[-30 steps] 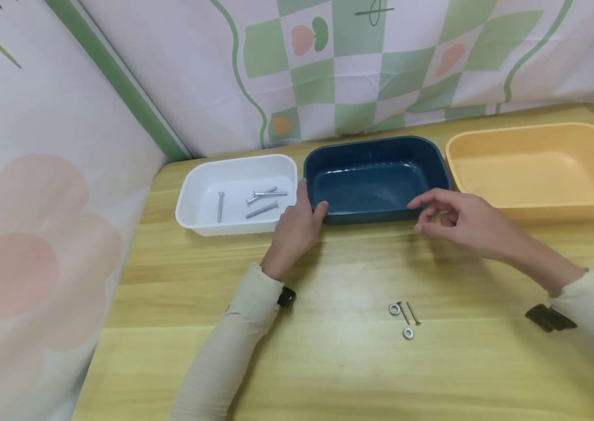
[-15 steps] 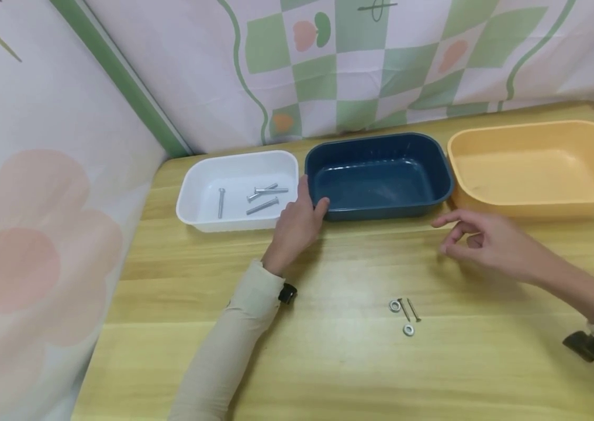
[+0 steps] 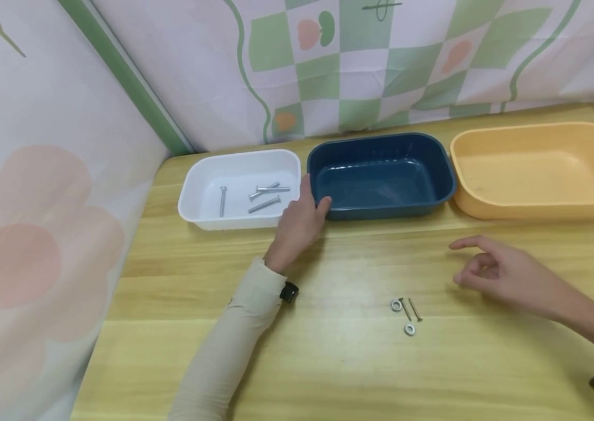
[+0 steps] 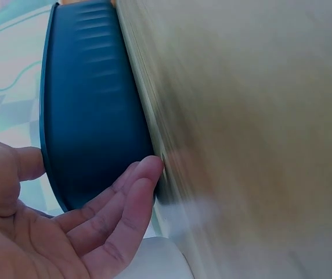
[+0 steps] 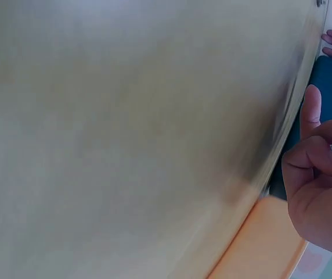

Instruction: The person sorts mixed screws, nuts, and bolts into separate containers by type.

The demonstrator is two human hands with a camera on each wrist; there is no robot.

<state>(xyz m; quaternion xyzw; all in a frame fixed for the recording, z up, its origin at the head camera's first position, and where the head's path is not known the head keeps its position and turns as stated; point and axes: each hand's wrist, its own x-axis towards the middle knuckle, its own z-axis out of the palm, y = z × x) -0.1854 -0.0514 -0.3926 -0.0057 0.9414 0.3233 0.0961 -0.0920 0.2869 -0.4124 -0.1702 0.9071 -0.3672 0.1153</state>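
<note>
My left hand (image 3: 299, 225) holds the near left corner of a dark blue plastic bin (image 3: 381, 211). Its index finger lies along the bin's left end, and the thumb is at the front wall; the left wrist view shows the thumb by the rim (image 4: 43, 110). My right hand (image 3: 513, 278) hovers over the table right of centre, holding nothing, with index finger extended and the other fingers loosely bent. Left of it on the wood lie two small screws (image 3: 415, 310) and two metal rings, one ring (image 3: 396, 305) beside the screws and another ring (image 3: 410, 330) nearer me.
Left of the blue bin stands a white bin (image 3: 202, 204) with several long silver bolts (image 3: 264, 204) inside. A larger yellow bin (image 3: 544, 207) is on the right. Behind the row hangs a patterned cloth (image 3: 360, 76); another cloth (image 3: 65, 175) borders the table's left side.
My right hand has drawn back from the blue bin's front right corner, toward me and to the right. My left hand stays at the bin's left corner.
</note>
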